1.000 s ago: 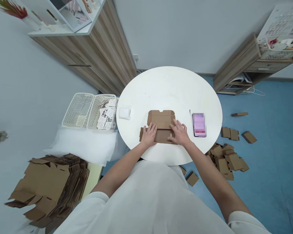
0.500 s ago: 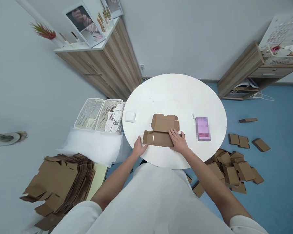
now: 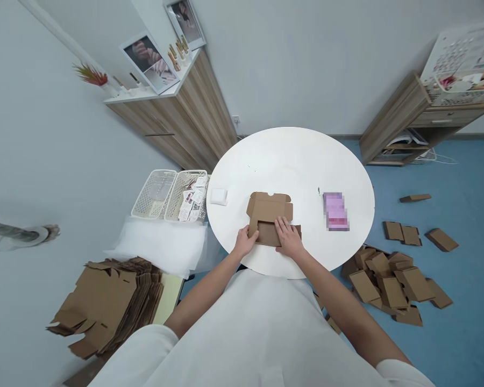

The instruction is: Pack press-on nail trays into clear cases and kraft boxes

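A brown cardboard box (image 3: 271, 208), partly folded, lies on the round white table (image 3: 331, 156) in front of me. Its lid panel with side flaps lies spread out on the far side. At the near left corner, my left hand (image 3: 247, 241) grips the left side panel, which is folded over the base. The fingers of my right hand (image 3: 289, 238) lie stretched across the right part of the box, near the fold between lid and base. Beneath that hand the right end flap sticks out.
A blurred-out purple item (image 3: 336, 212) lies right of the box, a small white packet (image 3: 218, 196) to its left. White baskets (image 3: 153, 194), white sheets (image 3: 161, 239) and stacked flat cardboard (image 3: 100, 301) are at the left. Folded boxes (image 3: 393, 290) pile on the floor at right.
My left hand has moved right and folded the left side panel inward over the base. My right hand stays on the right part of the box, shifted slightly left.
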`<action>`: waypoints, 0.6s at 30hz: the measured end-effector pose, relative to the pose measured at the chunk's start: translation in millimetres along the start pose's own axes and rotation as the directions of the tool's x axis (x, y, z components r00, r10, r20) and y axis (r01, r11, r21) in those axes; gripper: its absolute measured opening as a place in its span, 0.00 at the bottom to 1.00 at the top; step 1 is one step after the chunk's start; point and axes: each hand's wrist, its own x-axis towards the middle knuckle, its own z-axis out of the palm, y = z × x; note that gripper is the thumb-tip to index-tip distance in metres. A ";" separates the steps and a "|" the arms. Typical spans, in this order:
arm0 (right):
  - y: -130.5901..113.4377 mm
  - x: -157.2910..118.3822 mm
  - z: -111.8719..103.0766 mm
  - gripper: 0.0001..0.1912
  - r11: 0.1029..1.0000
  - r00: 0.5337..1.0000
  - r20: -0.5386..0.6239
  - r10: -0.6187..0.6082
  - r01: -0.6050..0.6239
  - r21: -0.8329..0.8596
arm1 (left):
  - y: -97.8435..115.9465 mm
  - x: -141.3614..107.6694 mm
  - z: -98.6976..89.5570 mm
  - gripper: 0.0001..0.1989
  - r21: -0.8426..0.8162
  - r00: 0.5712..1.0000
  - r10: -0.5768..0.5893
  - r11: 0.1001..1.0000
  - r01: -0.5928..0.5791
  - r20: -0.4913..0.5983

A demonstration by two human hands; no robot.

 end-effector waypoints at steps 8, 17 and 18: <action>2.0 -8.8 -2.2 0.61 0.995 0.991 0.086 -0.099 0.098 0.011 | -2.9 5.8 -3.6 0.13 0.189 0.999 -0.043 0.981 0.040 0.011; 6.0 -8.9 -4.9 0.60 0.990 0.983 0.122 -0.134 0.137 -0.022 | -3.0 11.2 -10.4 0.08 0.290 0.998 -0.024 0.957 0.007 0.053; 5.8 -9.1 -5.0 0.60 0.990 0.984 0.119 -0.133 0.137 -0.025 | -2.6 11.6 -10.4 0.08 0.309 0.998 -0.019 0.951 0.002 0.052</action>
